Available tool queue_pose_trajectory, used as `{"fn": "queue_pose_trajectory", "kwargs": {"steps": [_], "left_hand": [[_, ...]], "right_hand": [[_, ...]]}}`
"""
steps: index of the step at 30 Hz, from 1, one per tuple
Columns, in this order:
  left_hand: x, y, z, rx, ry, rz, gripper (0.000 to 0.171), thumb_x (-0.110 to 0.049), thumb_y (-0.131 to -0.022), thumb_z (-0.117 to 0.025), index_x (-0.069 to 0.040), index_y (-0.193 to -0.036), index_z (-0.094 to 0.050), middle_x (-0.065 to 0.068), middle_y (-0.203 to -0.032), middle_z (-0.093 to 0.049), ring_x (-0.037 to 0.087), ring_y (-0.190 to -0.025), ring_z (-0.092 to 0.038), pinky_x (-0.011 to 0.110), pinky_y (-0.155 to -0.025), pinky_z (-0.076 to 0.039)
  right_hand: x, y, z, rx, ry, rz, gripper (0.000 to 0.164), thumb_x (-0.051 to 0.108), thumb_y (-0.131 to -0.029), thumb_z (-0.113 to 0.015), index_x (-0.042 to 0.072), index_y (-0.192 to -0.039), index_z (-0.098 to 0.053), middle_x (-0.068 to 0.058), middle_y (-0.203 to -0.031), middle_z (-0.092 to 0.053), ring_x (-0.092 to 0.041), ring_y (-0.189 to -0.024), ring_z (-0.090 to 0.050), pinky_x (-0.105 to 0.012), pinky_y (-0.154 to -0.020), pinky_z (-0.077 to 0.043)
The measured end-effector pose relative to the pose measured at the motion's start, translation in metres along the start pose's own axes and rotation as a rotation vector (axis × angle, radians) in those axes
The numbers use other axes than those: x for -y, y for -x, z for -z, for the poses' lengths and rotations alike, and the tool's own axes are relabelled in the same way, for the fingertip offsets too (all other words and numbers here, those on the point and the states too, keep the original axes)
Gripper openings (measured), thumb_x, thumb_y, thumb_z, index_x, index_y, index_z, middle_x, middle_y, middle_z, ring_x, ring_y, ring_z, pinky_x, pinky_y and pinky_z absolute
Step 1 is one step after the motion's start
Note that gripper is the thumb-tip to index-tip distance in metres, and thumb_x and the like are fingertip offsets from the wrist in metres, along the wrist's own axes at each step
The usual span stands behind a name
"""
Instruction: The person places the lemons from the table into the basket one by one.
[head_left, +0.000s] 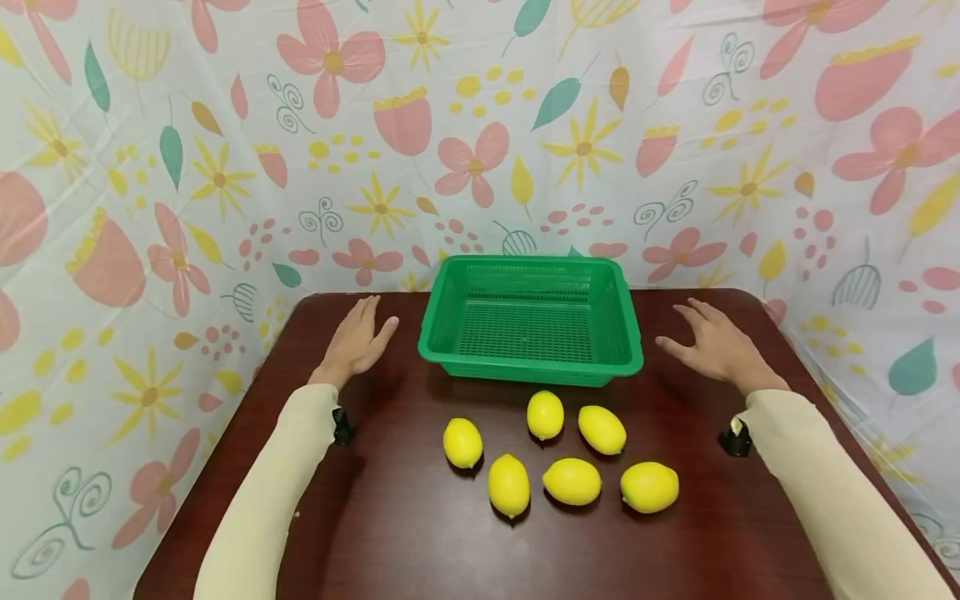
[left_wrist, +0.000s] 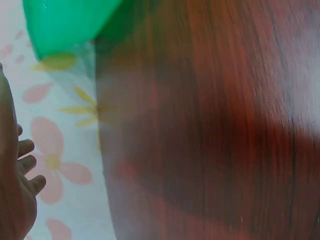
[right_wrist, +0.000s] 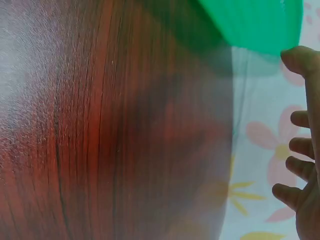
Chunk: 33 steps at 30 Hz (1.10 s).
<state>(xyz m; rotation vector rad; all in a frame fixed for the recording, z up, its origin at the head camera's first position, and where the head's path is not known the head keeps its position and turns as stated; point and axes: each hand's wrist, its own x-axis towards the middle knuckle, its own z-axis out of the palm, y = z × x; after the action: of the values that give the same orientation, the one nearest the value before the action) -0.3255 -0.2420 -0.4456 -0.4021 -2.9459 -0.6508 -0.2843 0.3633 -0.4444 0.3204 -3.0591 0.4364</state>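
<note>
A green plastic basket [head_left: 525, 371] with perforated walls stands at the back of the table, nothing inside it. In front of it lie several yellow lemons, among them one lemon [head_left: 545, 415] close below its front rim and another lemon [head_left: 649, 487] farthest right. To the left of the basket is my left hand [head_left: 356, 342], fingers extended and holding nothing. My right hand [head_left: 712, 342] is on the basket's other side, fingers spread, apart from it and holding nothing. Both wrist views show the basket's green side at the top, with each hand's fingers at the outer edge.
The dark red-brown wooden table [head_left: 420, 550] has a back edge near the basket. Behind and beside it hangs a white curtain [head_left: 480, 100] printed with flowers and leaves. A small black device [head_left: 342, 427] is strapped at the left wrist, with a similar device [head_left: 735, 440] at the right.
</note>
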Motion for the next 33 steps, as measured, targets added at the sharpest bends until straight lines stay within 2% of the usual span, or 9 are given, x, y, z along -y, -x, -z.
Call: {"fn": "queue_pose_trajectory", "kwargs": {"steps": [4, 8, 13, 17, 22, 25, 28, 29, 33], "left_hand": [[-0.013, 0.004, -0.001, -0.037, 0.133, -0.003, 0.081, -0.063, -0.107, -0.028, -0.004, -0.162, -0.022, 0.02, -0.165, -0.026, 0.038, -0.153, -0.024, 0.058, -0.124, -0.022], [-0.029, 0.004, -0.012, -0.054, 0.38, 0.017, 0.077, -0.063, -0.107, -0.03, -0.008, -0.161, -0.026, 0.018, -0.159, -0.037, 0.036, -0.146, -0.036, 0.057, -0.118, -0.032], [-0.045, 0.002, -0.027, -0.016, 0.694, 0.106, 0.074, -0.061, -0.106, -0.04, -0.01, -0.159, -0.031, 0.017, -0.15, -0.046, 0.036, -0.136, -0.049, 0.054, -0.109, -0.045], [-0.053, -0.002, -0.037, -0.009, 0.863, 0.172, 0.07, -0.053, -0.106, -0.048, -0.006, -0.157, -0.037, 0.019, -0.146, -0.05, 0.036, -0.128, -0.054, 0.052, -0.103, -0.05], [-0.055, -0.005, -0.047, -0.026, 0.891, 0.202, 0.066, -0.047, -0.105, -0.056, -0.005, -0.154, -0.042, 0.018, -0.146, -0.051, 0.032, -0.13, -0.052, 0.05, -0.105, -0.048], [-0.053, -0.005, -0.052, -0.023, 0.892, 0.206, 0.063, -0.045, -0.104, -0.06, -0.006, -0.152, -0.046, 0.017, -0.144, -0.052, 0.032, -0.13, -0.051, 0.05, -0.105, -0.047], [-0.053, -0.006, -0.054, -0.003, 0.919, 0.218, 0.062, -0.044, -0.103, -0.062, -0.007, -0.151, -0.048, 0.016, -0.143, -0.052, 0.032, -0.129, -0.051, 0.051, -0.105, -0.046], [-0.053, -0.007, -0.054, 0.005, 0.941, 0.227, 0.061, -0.043, -0.103, -0.062, -0.007, -0.15, -0.048, 0.016, -0.143, -0.051, 0.032, -0.128, -0.051, 0.052, -0.106, -0.046], [-0.056, -0.008, -0.051, 0.047, 1.087, 0.281, 0.057, -0.036, -0.104, -0.062, -0.006, -0.151, -0.047, 0.019, -0.143, -0.05, 0.035, -0.124, -0.054, 0.036, -0.096, -0.055]], "right_hand": [[0.011, 0.011, 0.002, -0.061, -0.032, 0.014, 0.088, 0.06, -0.098, -0.058, -0.004, -0.154, -0.037, -0.033, -0.158, -0.028, -0.054, -0.142, -0.028, -0.078, -0.107, -0.029], [0.022, 0.028, 0.003, -0.118, -0.081, 0.009, 0.083, 0.057, -0.097, -0.062, -0.004, -0.151, -0.042, -0.032, -0.156, -0.034, -0.054, -0.14, -0.031, -0.079, -0.106, -0.03], [0.039, 0.048, 0.007, -0.163, -0.15, 0.021, 0.076, 0.051, -0.096, -0.067, -0.003, -0.147, -0.048, -0.031, -0.152, -0.04, -0.053, -0.138, -0.035, -0.077, -0.105, -0.031], [0.055, 0.06, 0.014, -0.19, -0.197, 0.048, 0.07, 0.045, -0.095, -0.071, 0.001, -0.145, -0.051, -0.029, -0.15, -0.044, -0.051, -0.136, -0.038, -0.074, -0.104, -0.034], [0.073, 0.079, 0.022, -0.242, -0.226, 0.108, 0.063, 0.038, -0.093, -0.077, 0.005, -0.142, -0.055, -0.023, -0.145, -0.052, -0.043, -0.124, -0.051, -0.068, -0.096, -0.045], [0.084, 0.092, 0.025, -0.27, -0.222, 0.127, 0.06, 0.036, -0.091, -0.079, 0.01, -0.142, -0.057, -0.015, -0.142, -0.056, -0.036, -0.113, -0.059, -0.054, -0.089, -0.051], [0.095, 0.104, 0.027, -0.268, -0.222, 0.127, 0.056, 0.035, -0.091, -0.08, 0.015, -0.139, -0.06, -0.008, -0.137, -0.061, -0.029, -0.108, -0.063, -0.039, -0.086, -0.052], [0.099, 0.108, 0.027, -0.261, -0.221, 0.13, 0.054, 0.036, -0.09, -0.08, 0.017, -0.137, -0.062, -0.005, -0.135, -0.062, -0.025, -0.106, -0.063, -0.035, -0.084, -0.052], [0.112, 0.12, 0.023, -0.192, -0.258, 0.197, 0.045, 0.032, -0.09, -0.081, 0.023, -0.131, -0.066, 0.002, -0.127, -0.067, -0.013, -0.101, -0.064, -0.025, -0.081, -0.056]]}}
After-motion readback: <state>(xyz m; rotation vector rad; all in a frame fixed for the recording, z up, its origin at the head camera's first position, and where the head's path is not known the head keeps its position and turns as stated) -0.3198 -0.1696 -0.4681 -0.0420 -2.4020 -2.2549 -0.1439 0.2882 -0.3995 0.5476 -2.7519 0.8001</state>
